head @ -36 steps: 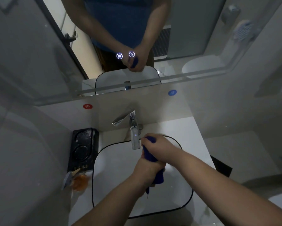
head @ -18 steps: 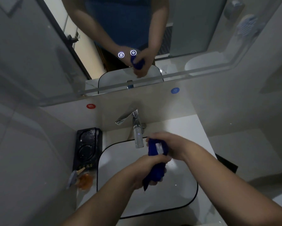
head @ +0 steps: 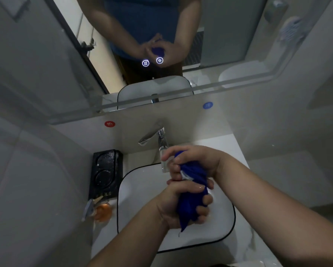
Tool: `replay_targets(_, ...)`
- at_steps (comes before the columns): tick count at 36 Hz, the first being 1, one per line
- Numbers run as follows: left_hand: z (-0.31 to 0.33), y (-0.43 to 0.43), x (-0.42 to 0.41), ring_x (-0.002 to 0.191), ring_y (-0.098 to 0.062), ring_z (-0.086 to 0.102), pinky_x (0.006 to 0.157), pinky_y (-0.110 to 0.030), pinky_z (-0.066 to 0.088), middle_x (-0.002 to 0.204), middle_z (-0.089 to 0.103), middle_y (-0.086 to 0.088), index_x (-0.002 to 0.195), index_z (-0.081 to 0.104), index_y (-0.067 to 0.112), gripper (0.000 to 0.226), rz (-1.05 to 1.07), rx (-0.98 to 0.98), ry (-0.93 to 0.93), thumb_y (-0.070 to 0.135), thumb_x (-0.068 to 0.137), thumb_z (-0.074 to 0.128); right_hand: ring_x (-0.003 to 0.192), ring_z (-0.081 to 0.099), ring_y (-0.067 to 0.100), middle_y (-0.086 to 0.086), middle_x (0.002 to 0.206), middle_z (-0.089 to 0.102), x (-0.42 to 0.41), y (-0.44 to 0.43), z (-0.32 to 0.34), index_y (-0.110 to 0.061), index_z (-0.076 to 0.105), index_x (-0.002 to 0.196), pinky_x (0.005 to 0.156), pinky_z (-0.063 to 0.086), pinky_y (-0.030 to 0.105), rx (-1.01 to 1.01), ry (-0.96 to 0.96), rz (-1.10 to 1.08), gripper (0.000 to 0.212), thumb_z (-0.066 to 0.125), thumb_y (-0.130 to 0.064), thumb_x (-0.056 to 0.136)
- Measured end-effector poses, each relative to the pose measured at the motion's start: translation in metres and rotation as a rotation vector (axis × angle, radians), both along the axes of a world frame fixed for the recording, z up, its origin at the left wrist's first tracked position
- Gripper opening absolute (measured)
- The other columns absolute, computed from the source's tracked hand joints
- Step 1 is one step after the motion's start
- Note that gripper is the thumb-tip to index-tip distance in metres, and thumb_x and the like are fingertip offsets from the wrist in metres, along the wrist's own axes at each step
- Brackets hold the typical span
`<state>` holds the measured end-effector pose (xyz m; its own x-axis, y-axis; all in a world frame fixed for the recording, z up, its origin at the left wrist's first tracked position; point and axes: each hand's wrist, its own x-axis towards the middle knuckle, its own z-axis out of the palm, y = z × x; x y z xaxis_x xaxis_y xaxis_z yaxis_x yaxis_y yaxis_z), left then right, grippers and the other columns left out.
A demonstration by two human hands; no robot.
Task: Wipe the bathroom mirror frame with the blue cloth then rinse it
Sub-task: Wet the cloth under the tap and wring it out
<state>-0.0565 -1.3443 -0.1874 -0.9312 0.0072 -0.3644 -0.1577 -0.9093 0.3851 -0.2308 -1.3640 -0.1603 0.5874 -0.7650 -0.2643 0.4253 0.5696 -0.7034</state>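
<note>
Head view, left hand [head: 178,204] gripping blue cloth [head: 192,191], right hand [head: 195,162] clenching its top, over sink [head: 138,205]

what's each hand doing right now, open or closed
Left hand: closed, gripping the lower part of the blue cloth.
Right hand: closed, gripping the upper part of the same cloth.

Much of the blue cloth [head: 193,199] is hidden inside the left hand [head: 173,206] and right hand [head: 200,158]. The right hand covers part of the faucet [head: 161,140] spout. Marks on the red sticker [head: 109,123] and blue sticker [head: 207,105] are too small to read.
</note>
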Motion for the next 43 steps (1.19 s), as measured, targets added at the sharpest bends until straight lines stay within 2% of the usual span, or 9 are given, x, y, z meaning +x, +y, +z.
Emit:
replay_targets(4,0.000,-0.009,0.005,0.062,-0.016,0.055,0.050,-0.023,0.047,0.090,0.063,-0.007,0.120,0.066,0.017,0.041,0.056,-0.174,-0.228,0.022,0.084,0.084,0.080,0.072,0.016,0.007,0.086,0.073,0.004,-0.001,0.022,-0.019,0.078,0.118,0.078,0.061,0.026,-0.200,0.582,-0.055,0.026,0.061,-0.010,0.101)
replay_targets(8,0.000,-0.006,-0.008,0.055,-0.016,0.052,0.047,-0.023,0.040,0.080,0.065,-0.005,0.106,0.067,0.017,0.030,0.159,-0.416,-0.420,0.024,0.080,0.079,0.072,0.074,0.014,0.004,0.078,0.077,0.013,-0.002,0.019,-0.034,0.078,0.113,0.076,0.061,0.026,-0.267,0.794,-0.147,0.034,0.054,-0.015,0.099)
replay_targets(13,-0.020,-0.002,-0.017,0.046,-0.017,0.049,0.046,-0.025,0.036,0.068,0.062,-0.008,0.091,0.061,0.009,0.029,0.252,-0.573,-0.633,0.026,0.071,0.074,0.061,0.072,0.021,0.014,0.069,0.075,0.026,-0.001,-0.012,-0.032,0.075,0.122,0.070,0.064,0.030,-0.167,0.848,-0.388,0.038,0.048,-0.014,0.102)
replay_targets(17,-0.042,0.001,-0.020,0.052,-0.016,0.061,0.052,-0.030,0.048,0.068,0.072,0.000,0.111,0.067,0.013,0.046,0.321,-0.741,-0.770,0.030,0.069,0.078,0.052,0.070,0.021,0.009,0.058,0.071,0.037,0.007,-0.039,-0.030,0.075,0.122,0.061,0.060,0.029,-0.055,0.857,-0.610,0.043,0.047,-0.008,0.098)
replay_targets(21,-0.057,0.004,-0.020,0.088,-0.010,0.073,0.074,-0.026,0.058,0.099,0.077,0.011,0.124,0.064,0.035,0.069,0.302,-1.033,-0.841,0.053,0.060,0.084,0.063,0.070,0.017,0.000,0.070,0.073,0.039,0.012,-0.056,-0.031,0.077,0.123,0.074,0.064,0.035,0.040,0.867,-0.719,0.047,0.049,-0.006,0.095)
replay_targets(28,-0.052,0.004,-0.020,0.087,-0.005,0.069,0.066,-0.023,0.053,0.099,0.072,0.013,0.119,0.059,0.037,0.059,0.112,-1.248,-1.041,0.060,0.070,0.082,0.070,0.068,0.025,0.011,0.079,0.072,0.039,0.013,-0.069,-0.029,0.078,0.118,0.081,0.064,0.045,0.275,0.708,-0.813,0.039,0.051,-0.007,0.100)
replay_targets(34,-0.013,-0.010,-0.007,0.056,-0.012,0.061,0.053,-0.027,0.049,0.078,0.072,0.000,0.116,0.062,0.017,0.044,-0.189,-0.814,-0.786,0.043,0.085,0.080,0.066,0.067,0.023,0.008,0.071,0.070,0.029,0.023,-0.064,-0.014,0.075,0.126,0.082,0.058,0.045,0.394,0.473,-0.671,0.030,0.063,-0.023,0.101)
replay_targets(38,0.010,-0.013,0.013,0.054,-0.011,0.049,0.044,-0.019,0.035,0.086,0.063,-0.004,0.123,0.060,0.013,0.044,-0.166,-0.232,-0.354,0.038,0.092,0.076,0.089,0.059,0.037,0.015,0.098,0.067,-0.007,0.033,-0.049,0.001,0.070,0.133,0.092,0.046,0.046,0.192,-0.068,-0.421,0.055,0.067,-0.038,0.094)
replay_targets(43,0.014,0.008,-0.002,0.049,-0.011,0.047,0.042,-0.018,0.039,0.082,0.063,-0.003,0.123,0.055,0.015,0.036,-0.142,0.251,0.110,0.039,0.098,0.066,0.133,0.054,0.042,0.023,0.149,0.048,-0.006,0.024,-0.041,-0.008,0.031,0.163,0.114,0.044,0.051,0.004,-0.480,-0.146,0.077,0.059,-0.041,0.099)
